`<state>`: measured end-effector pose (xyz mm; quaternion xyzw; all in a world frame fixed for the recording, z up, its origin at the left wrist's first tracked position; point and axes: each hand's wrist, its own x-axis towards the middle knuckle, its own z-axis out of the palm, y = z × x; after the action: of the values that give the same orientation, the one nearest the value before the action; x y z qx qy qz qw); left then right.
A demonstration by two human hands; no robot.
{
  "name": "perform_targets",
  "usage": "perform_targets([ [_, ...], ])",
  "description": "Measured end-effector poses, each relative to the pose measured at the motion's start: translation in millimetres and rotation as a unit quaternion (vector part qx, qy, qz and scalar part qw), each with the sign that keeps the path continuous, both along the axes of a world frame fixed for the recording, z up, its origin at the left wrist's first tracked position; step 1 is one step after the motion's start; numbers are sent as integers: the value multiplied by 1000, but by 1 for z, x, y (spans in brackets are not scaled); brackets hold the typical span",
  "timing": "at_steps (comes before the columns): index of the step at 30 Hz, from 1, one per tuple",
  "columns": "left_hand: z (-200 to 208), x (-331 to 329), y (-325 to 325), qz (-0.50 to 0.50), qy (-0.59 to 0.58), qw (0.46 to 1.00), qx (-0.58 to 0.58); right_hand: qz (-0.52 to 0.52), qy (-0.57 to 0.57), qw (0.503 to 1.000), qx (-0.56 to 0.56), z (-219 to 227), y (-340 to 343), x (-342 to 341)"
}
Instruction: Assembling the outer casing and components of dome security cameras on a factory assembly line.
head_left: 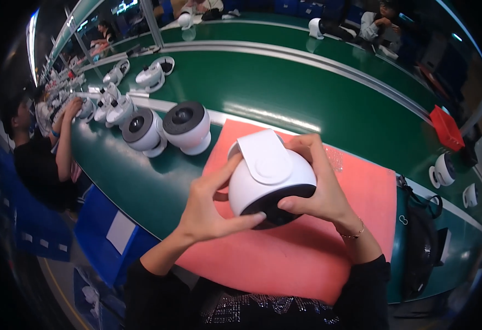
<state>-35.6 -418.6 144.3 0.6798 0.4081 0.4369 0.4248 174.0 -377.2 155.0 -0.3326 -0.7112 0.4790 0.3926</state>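
Observation:
Between my hands is a round white camera point(274, 181) with a black front face and a white bracket arm on top. The black face points down toward me, and the bracket tilts up and away. My left hand point(202, 206) grips its left side, thumb on the edge of the black face. On the right side my right hand point(320, 187) holds it, with the thumb pressed on the black face and the fingers behind. Under the camera lies a pink mat point(362, 192) on the green workbench. The fingertips on the far side are partly hidden.
Two similar white cameras point(187, 126) stand left of the mat, with several white parts point(119, 107) beyond them. A black bag point(419, 236) lies to the right, a red bin point(447, 127) farther back. Blue crates point(106, 231) stand by the left edge, near a seated co-worker point(40, 148).

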Motion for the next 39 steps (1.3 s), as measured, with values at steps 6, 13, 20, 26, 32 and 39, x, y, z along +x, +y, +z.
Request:
perform_targets([
  [6, -24, -7, 46, 36, -446, 884, -137, -17, 45, 993, 104, 7, 8, -34],
  [13, -43, 33, 85, 130, -568, 805, -109, -118, 7, 976, 184, -16, 28, -55],
  [20, -27, 29, 93, 29, -413, 869, -272, -114, 204, 972, -36, -34, 58, -32],
  [26, -75, 2, 40, 195, -165, 964, -73, -190, 490, 815, -245, -78, 109, 27],
  [32, -117, -65, 90, 463, -9, 885, 53, -403, 355, 823, -185, -114, 127, 90],
  [39, -137, -76, 117, 487, -6, 869, 89, -258, 402, 816, -326, -95, 110, 34],
])
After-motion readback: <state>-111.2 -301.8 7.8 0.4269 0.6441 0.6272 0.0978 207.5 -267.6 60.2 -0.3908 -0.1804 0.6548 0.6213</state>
